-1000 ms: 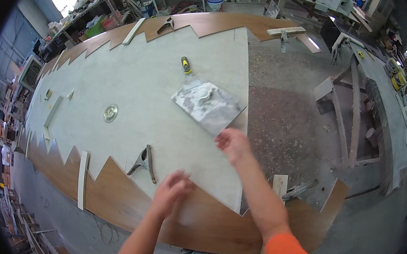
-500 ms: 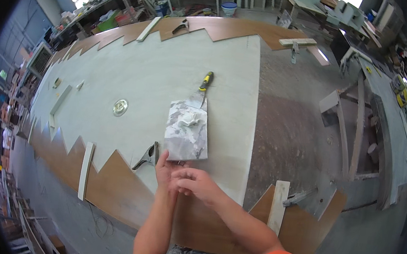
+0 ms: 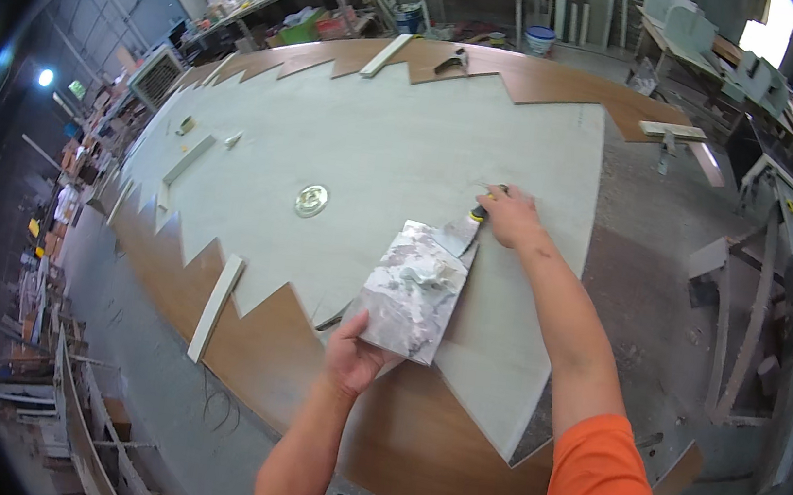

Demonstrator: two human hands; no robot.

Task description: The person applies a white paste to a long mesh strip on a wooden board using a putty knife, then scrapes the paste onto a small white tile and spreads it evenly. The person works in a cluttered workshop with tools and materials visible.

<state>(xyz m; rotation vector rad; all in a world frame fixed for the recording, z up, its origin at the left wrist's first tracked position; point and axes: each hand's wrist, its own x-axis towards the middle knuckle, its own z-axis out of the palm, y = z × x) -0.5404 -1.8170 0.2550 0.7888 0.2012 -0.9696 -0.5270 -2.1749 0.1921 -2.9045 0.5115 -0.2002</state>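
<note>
Fingers of our left hand (image 3: 356,361) clasp near end of paste-smeared board (image 3: 387,311), thumb on top, likely keeping it steady under white paste (image 3: 428,269). Board sits above worktop (image 3: 409,141), toward near right corner. Our right hand (image 3: 514,217) wraps handle of scraper (image 3: 457,239); we have blade at board's far right corner, seemingly touching. Along far edge, white bar (image 3: 386,56) and clamp (image 3: 453,60) on brown strip (image 3: 566,87), perhaps pinning it.

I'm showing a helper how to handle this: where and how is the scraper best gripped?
Probably by its black-and-yellow handle, from above and the right, where the right hand is. The scraper's handle juts beyond the far edge of the paste-smeared board; its blade overlaps the board.
</note>
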